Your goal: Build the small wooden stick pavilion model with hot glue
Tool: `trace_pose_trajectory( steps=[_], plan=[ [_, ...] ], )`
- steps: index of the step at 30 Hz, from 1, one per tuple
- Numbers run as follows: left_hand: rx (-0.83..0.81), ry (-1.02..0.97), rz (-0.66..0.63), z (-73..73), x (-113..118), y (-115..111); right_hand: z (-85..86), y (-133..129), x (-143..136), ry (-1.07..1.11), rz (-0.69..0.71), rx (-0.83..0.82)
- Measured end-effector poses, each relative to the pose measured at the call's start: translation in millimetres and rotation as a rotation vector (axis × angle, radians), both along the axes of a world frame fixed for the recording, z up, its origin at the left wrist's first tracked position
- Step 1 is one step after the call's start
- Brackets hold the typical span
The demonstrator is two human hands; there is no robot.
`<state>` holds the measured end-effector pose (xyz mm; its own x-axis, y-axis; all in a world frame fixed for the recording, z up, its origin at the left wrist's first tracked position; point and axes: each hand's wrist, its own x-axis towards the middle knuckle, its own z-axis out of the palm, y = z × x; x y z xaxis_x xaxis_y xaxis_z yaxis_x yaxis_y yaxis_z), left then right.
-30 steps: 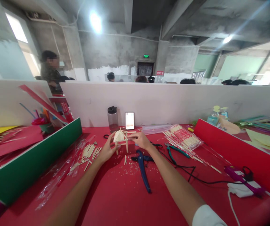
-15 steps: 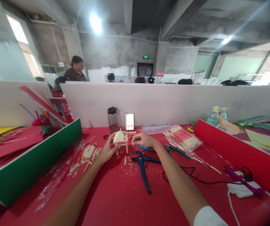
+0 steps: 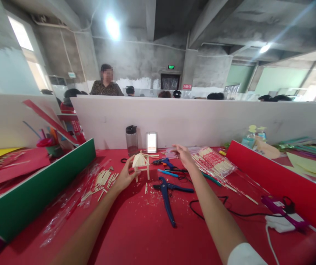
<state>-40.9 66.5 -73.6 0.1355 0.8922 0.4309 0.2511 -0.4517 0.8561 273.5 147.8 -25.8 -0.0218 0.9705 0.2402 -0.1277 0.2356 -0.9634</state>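
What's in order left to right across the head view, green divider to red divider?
Green divider → pile of loose sticks → left hand → small roofed stick model → right hand → plastic-wrapped stick bundle → red divider.

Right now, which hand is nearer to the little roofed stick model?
Left. The left hand holds the stick model at its left side; the right hand is apart from it, off to the right, near the wrapped bundle of sticks.
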Motion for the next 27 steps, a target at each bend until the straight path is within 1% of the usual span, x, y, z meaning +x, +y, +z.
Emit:
trace_pose_trajectory(
  steps=[2,3,5,7,8,9,12,14,15,21,25,27],
  plan=[
    [0.001,-0.007,-0.001,1.2,1.1,-1.6,-0.3,-6.0,-9.3,-0.141,0.139,-0.034],
    [0.000,-0.006,0.002,2.1,1.8,-2.5,-0.5,-9.7,-16.2,-0.237,0.206,-0.005],
    [-0.002,-0.002,0.011,3.9,3.0,-4.3,-0.8,-17.4,-32.9,-0.459,0.310,0.117],
    [0.003,-0.004,0.009,5.1,3.6,-5.2,-0.9,-24.9,-51.0,-0.666,0.356,0.245],
    [0.007,-0.009,0.003,5.3,3.8,-5.3,-0.5,-28.5,-59.5,-0.759,0.367,0.284],
    [0.011,-0.015,-0.005,5.2,3.8,-5.1,0.2,-32.1,-67.1,-0.833,0.345,0.323],
    [0.014,-0.032,-0.020,3.6,3.4,-3.7,4.8,-41.9,-82.4,-1.000,0.196,0.427],
    [0.012,-0.037,-0.015,2.3,3.2,-2.6,8.8,-46.5,-85.9,-1.058,0.133,0.470],
    [0.009,-0.039,-0.012,1.7,3.1,-2.1,10.7,-48.0,-86.1,-1.070,0.132,0.484],
    [-0.001,-0.039,-0.014,1.3,3.1,-1.4,17.0,-49.1,-80.6,-1.042,0.224,0.554],
    [-0.014,-0.021,-0.011,0.7,2.5,-0.6,20.5,-47.4,-75.0,-1.010,0.292,0.543],
    [-0.021,-0.018,-0.001,-0.8,1.8,0.5,22.7,-45.2,-69.3,-0.988,0.293,0.525]
  ],
)
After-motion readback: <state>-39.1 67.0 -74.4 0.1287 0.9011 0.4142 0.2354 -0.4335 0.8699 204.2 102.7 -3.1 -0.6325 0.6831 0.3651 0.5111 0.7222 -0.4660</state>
